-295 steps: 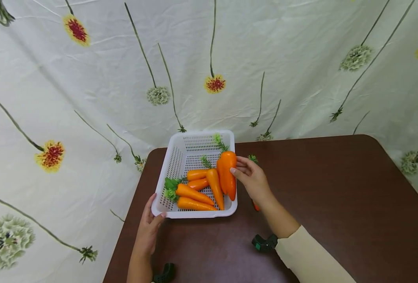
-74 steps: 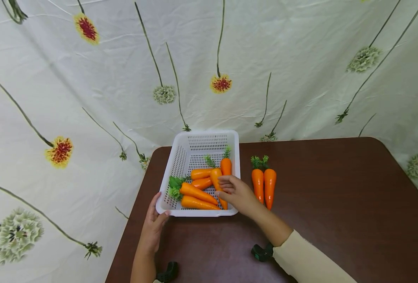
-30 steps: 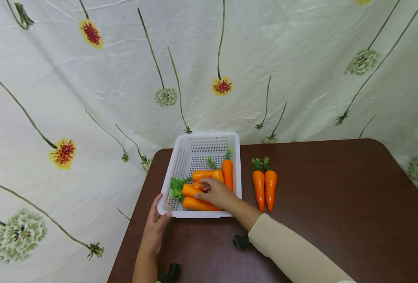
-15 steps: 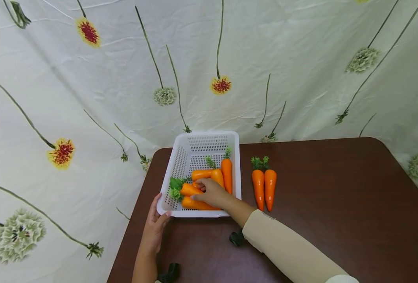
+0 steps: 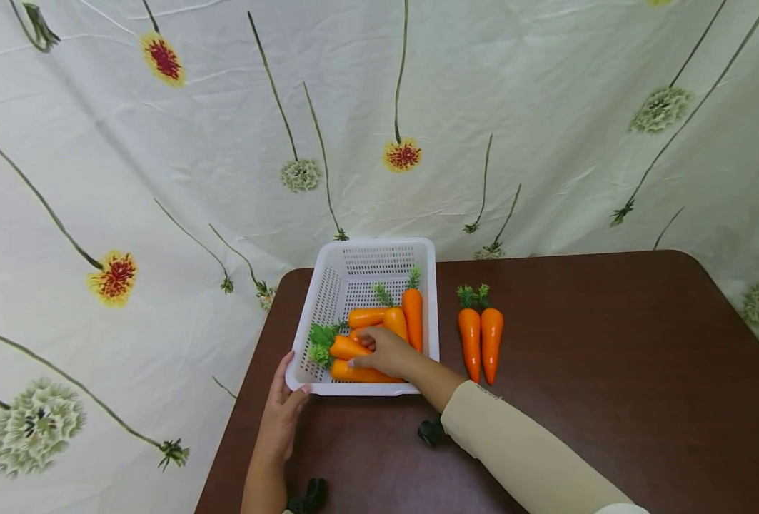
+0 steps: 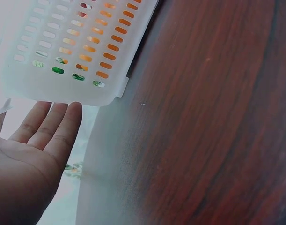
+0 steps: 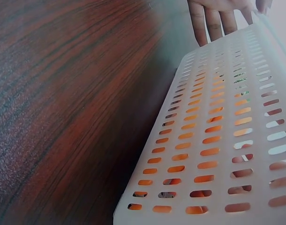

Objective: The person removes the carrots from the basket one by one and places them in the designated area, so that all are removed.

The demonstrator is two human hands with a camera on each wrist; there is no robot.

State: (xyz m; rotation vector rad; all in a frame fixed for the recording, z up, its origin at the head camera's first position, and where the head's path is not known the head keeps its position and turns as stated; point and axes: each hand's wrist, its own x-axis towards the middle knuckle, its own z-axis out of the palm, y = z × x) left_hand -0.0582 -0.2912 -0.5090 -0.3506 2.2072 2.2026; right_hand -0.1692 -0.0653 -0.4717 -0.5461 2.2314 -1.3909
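Observation:
A white slotted plastic basket (image 5: 320, 285) holds several orange carrots with green tops. My left hand (image 5: 281, 421) grips its near left corner, thumb on the rim and fingers along the outer wall; the left wrist view shows that hand's fingertips (image 6: 73, 112) at the basket's end. My right hand (image 5: 388, 351) reaches into the basket over the near rim. Its thumb and fingers pinch a carrot (image 5: 345, 347), whose tip is hidden under the hand. Just in front lies another carrot (image 5: 366, 372), and one more carrot (image 5: 413, 318) lies lengthwise at the right wall.
Right of the basket, two carrots (image 5: 470, 343) lie side by side on the dark brown table (image 5: 597, 371), tops pointing away. Behind the table hangs a white flower-print cloth (image 5: 520, 86). The basket stands near the table's far left corner.
Earlier my right hand held a carrot at the basket's right side; two carrots now lie side by side on the table. That hand has since moved left to another carrot. My left hand stays put.

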